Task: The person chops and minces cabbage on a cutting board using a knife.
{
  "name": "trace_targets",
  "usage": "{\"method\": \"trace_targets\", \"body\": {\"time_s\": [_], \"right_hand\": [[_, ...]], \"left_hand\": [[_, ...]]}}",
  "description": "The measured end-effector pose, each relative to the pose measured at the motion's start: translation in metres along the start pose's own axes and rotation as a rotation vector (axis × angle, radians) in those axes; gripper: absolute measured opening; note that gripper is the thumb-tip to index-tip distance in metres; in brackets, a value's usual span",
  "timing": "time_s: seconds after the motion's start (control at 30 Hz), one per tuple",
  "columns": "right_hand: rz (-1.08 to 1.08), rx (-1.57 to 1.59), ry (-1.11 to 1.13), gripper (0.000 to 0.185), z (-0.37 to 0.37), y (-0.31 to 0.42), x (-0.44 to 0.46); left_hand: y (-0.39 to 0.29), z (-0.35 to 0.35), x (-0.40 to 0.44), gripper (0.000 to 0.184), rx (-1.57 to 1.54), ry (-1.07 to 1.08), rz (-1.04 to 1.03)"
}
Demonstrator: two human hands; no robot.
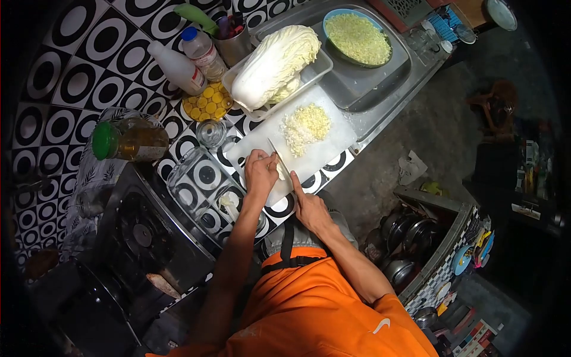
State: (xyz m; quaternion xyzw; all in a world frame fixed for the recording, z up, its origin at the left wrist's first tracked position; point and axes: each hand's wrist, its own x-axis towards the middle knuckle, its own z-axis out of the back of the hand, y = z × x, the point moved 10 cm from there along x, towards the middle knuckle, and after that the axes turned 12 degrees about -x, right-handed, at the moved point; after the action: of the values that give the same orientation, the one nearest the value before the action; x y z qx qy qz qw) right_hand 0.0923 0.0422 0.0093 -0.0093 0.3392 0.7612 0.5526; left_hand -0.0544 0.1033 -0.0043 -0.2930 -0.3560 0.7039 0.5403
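A counter (279, 208) tiled in black-and-white rings carries a white board (333, 128); a metal sink (363, 95) adjoins it, a black stove (140, 235) stands to the left, and pots (410, 232) sit in a low recess beyond the grey floor (380, 160); the knife (278, 153) is over the board's near part, its long axis slanting, tip away from the person and leftward; chopped cabbage (306, 128) lies beyond it; the left hand (260, 172) has its fingers bunched on a pale piece (281, 171) beside the blade; the right hand (309, 208) grips the handle, index finger stretched forward, the other fingers' exact hold hidden; a Nike swoosh (382, 325) marks the orange shirt (333, 309); the bottle (205, 53) label is unreadable.
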Motion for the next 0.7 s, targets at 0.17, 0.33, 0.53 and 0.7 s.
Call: {"method": "trace_targets", "body": {"time_s": [0.17,0.33,0.53,0.7], "right_hand": [[-0.024,-0.091,0.117,0.078,0.001,-0.006,0.002],[0.009,-0.057,0.165,0.078,0.009,-0.013,0.007],[0.04,-0.03,0.313,0.08,0.004,-0.022,0.006],[0.082,-0.081,0.311,0.085,-0.015,-0.025,0.017]], "left_hand": [[-0.012,0.001,0.002,0.018,0.025,-0.003,-0.021],[0.002,0.001,0.003,0.013,-0.062,-0.089,0.028],[-0.002,0.008,0.004,0.013,-0.141,-0.116,0.12],[0.002,0.004,0.002,0.015,-0.149,-0.089,0.224]]}}
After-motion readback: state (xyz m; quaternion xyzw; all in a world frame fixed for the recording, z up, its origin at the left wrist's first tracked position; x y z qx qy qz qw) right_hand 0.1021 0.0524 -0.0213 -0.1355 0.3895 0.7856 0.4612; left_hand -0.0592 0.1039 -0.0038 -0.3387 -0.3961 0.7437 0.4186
